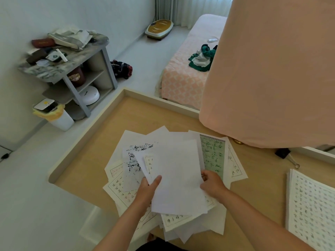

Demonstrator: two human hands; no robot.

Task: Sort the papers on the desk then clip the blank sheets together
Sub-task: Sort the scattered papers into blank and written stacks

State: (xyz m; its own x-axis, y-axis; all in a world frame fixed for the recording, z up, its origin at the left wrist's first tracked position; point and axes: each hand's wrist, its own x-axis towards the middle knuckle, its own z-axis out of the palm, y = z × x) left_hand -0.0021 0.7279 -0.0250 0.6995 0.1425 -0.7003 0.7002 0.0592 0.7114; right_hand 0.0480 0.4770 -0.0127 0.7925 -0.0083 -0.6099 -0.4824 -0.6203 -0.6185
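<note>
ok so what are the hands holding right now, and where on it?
A blank sheet, above the paper pile. The left hand pinches its left edge, thumb on top; the right hand grips its right edge.

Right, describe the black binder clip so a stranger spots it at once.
Start at the light wooden desk and look right, under the hem of the big pink cloth. Between the fanned pile of loose papers and the white stack of inked sheets lies the black binder clip. It is the only small dark thing there, with silver wire handles.
</note>
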